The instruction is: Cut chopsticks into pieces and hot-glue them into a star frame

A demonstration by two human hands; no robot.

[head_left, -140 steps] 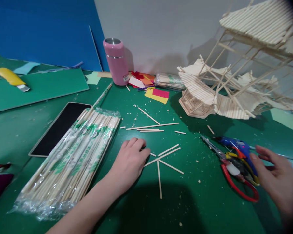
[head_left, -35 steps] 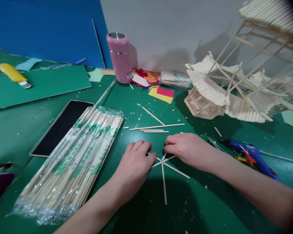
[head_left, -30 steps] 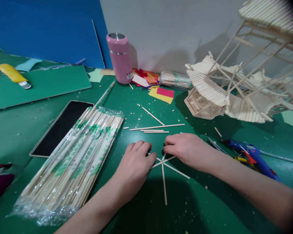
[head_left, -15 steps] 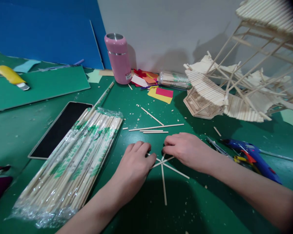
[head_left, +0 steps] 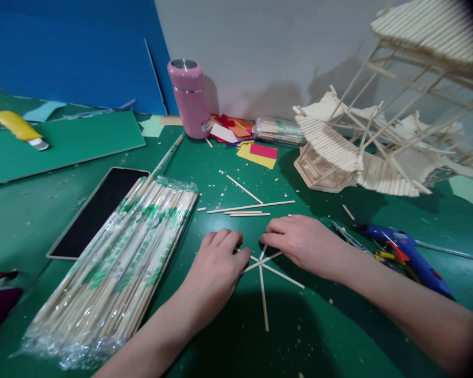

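Thin wooden sticks meet at one centre, making a star [head_left: 264,299] flat on the green table below my hands. My left hand [head_left: 218,270] is closed at the star's left side, thumb and fingers pinching around the ends of its left sticks. Across from it, my right hand [head_left: 299,242] has its fingers bent together at the tip of the upper stick, partly hiding it. Just beyond my hands lie several loose sticks [head_left: 252,207], one of them longer than the others.
At left, a plastic-wrapped chopstick pack [head_left: 122,262] overlaps a dark tablet [head_left: 98,210]. A yellow cutter [head_left: 13,125] rests on a green board. Behind stand a pink flask [head_left: 189,100] and coloured paper [head_left: 260,153]. A stick-built model [head_left: 331,142] and blue glue gun [head_left: 405,252] are at right.
The view shifts very slightly. Both hands stay almost in place at the star, and the sticks lie as before.
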